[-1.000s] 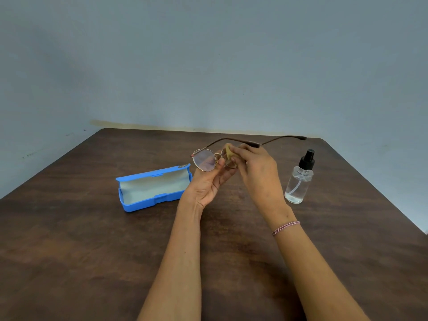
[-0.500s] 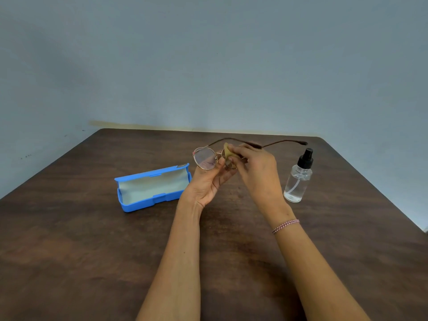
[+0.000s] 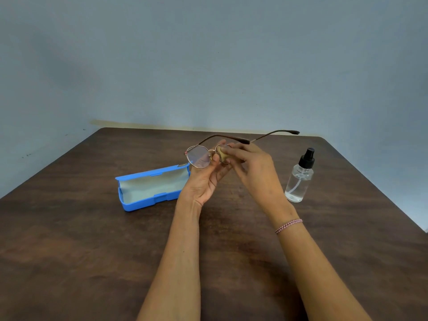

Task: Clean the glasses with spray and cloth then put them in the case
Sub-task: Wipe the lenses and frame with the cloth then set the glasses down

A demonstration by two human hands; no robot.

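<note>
The glasses point(image 3: 198, 156) are held up off the tabletop point(image 3: 92, 251), over its middle, between the two hands. The left hand point(image 3: 203, 181) is turned palm up and pinches the frame at the bridge, its fingertips on the rim beside the left lens. Gripping there steadies the frame without touching the glass, and leaves that lens bare and in plain sight.

The right hand point(image 3: 254, 172) pinches a small tan cloth point(image 3: 222, 154) folded over the right lens, which it mostly hides. Fingers in front and thumb behind seem to let both faces be rubbed at once, though the thumb cannot be seen. The temples are spread open and point to the far right, out of the way of the wiping fingers.

The case point(image 3: 148, 203) lies on the tabletop at the left, just beside the left wrist, with its lid tipped back and the pale lining showing. Being open and near, it is ready to take the glasses with a short move and no extra handling.

The spray point(image 3: 298, 181) stands upright at the right, near the right forearm but not touching it, its black pump on top. Nobody is holding it, so it looks set aside on the side of the hand that would use it.

By this layout the work is at the wiping step. The left lens and the casing are likely yet to come, and the temples must be folded before the glasses fit the case.
</note>
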